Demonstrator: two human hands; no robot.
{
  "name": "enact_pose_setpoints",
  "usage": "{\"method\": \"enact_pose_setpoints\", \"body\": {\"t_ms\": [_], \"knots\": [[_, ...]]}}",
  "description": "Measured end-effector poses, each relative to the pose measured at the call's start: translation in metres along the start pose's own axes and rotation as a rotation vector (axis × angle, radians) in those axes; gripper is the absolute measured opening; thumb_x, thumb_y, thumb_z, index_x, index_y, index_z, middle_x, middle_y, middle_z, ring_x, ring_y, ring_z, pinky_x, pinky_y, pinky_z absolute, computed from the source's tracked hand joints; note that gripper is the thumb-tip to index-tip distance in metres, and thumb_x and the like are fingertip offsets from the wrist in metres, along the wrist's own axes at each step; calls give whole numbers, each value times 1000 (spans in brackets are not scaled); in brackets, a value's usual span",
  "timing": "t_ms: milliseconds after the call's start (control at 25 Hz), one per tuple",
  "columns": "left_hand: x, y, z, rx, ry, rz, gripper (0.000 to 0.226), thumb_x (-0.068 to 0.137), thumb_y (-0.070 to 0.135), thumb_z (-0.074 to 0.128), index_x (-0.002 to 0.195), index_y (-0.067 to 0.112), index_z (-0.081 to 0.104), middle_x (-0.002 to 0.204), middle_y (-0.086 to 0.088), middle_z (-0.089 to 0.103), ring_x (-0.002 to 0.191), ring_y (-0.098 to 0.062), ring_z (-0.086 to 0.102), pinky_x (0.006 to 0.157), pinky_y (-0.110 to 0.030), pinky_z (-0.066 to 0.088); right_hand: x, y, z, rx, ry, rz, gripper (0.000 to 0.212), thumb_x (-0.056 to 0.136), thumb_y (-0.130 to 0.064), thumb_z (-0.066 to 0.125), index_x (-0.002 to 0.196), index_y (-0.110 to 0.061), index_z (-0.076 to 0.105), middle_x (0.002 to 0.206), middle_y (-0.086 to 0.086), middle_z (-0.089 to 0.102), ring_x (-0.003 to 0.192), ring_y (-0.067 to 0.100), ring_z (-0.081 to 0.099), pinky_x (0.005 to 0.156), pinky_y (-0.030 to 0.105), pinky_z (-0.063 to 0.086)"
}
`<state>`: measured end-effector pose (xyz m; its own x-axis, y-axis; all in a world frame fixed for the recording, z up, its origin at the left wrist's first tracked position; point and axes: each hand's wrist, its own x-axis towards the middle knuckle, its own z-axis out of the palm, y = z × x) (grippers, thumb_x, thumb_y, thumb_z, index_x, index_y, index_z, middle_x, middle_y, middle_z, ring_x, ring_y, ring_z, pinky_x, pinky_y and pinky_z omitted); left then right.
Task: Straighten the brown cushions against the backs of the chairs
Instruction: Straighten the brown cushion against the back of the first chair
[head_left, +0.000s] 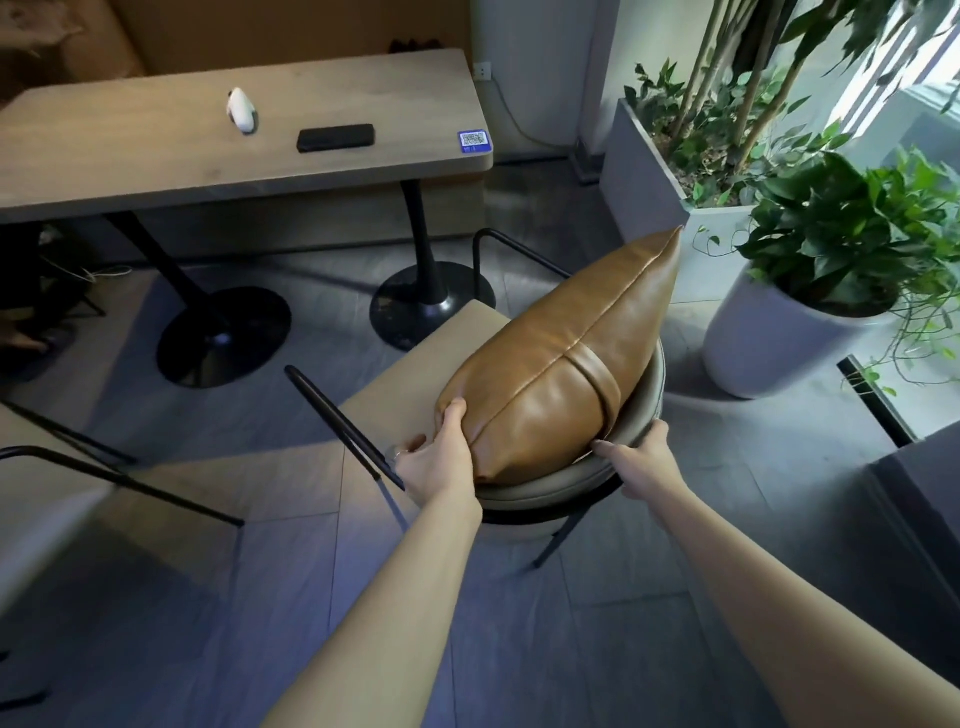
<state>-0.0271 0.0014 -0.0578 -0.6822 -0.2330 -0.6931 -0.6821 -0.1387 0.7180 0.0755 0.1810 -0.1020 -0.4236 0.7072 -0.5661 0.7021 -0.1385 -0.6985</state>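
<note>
A brown leather cushion (561, 364) stands on edge on a chair (540, 493), leaning along the curved grey backrest, one corner pointing up toward the planter. My left hand (436, 462) grips the cushion's near left corner, thumb on top. My right hand (641, 457) rests on the backrest rim at the cushion's near right side, fingers touching the cushion's lower edge. The chair's beige seat (405, 384) shows to the left of the cushion, with a black armrest (337, 415) beside my left hand.
A wooden table (234, 156) stands beyond, holding a black phone (335, 137) and a white object (241, 110). Two potted plants, one in a white round pot (769, 338) and one in a grey box planter (649, 171), crowd the right. Another chair's frame (104, 467) is at left.
</note>
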Motion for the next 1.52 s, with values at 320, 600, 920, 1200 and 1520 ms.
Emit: {"method": "enact_pose_setpoints", "body": {"t_ms": [320,600,920,1200,1520], "knots": [[85,77,-27,14,-62,32,55,57,41,95,93,21,58,100,-6,64,94,-28,64,92,-47,56,-17,-33,75,-187,-25,-66,83,85,-54,72,132,-3,27,143,29,35,133,42,40,94,41,40],[171,163,-47,101,-87,45,61,57,37,96,101,17,59,103,-7,62,98,-32,64,90,-53,56,-20,-74,161,-185,-98,-33,86,78,-70,70,118,-8,24,135,23,50,117,38,55,83,37,44],[250,248,-56,180,-152,129,45,63,28,95,94,12,68,98,-11,71,86,-29,70,82,-49,59,-29,-133,255,-189,0,-81,72,83,-65,68,102,-7,31,95,6,49,88,27,47,68,33,38],[316,309,-43,305,-227,182,58,65,33,95,110,9,67,103,-11,71,92,-31,70,78,-51,60,-17,-177,324,-121,75,-60,74,79,-65,72,103,-4,38,77,0,52,80,24,55,55,31,39],[302,327,-38,901,93,789,52,85,45,72,128,20,58,139,-9,57,126,-33,52,104,-51,40,-23,-191,331,-127,11,-41,74,83,-62,70,112,-2,39,99,8,59,89,26,54,66,32,41]]}}
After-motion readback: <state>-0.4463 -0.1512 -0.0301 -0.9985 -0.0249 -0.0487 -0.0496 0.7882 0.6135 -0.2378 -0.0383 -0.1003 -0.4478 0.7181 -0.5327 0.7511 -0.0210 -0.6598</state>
